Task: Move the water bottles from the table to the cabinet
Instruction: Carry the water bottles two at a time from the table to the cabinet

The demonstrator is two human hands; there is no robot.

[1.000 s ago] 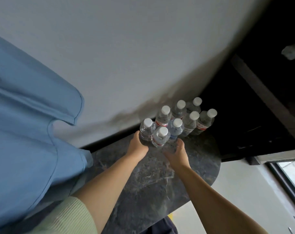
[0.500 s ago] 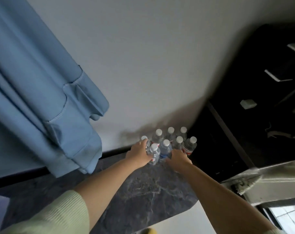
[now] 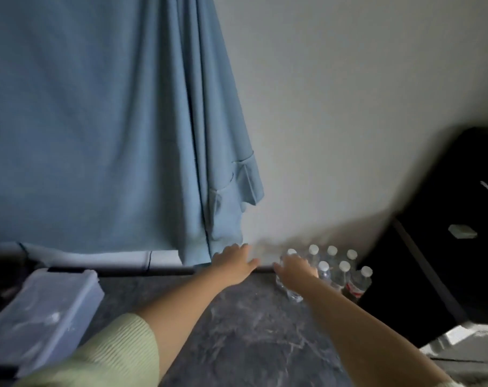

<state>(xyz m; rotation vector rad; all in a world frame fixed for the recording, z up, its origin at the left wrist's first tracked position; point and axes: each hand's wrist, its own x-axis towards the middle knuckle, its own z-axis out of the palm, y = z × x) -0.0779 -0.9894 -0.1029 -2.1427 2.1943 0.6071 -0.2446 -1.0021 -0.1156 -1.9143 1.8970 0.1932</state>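
The bottles [image 3: 338, 270] stand together on the table [image 3: 254, 336], against the wall and just beside the black cabinet [image 3: 443, 263]. The right hand [image 3: 295, 268] grasps the nearest bottle. The left hand [image 3: 233, 261], fingers released, is left of the bottles.

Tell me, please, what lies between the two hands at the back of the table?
In the head view, nothing stands between the left hand and the right hand: only bare dark table and the white wall behind it.
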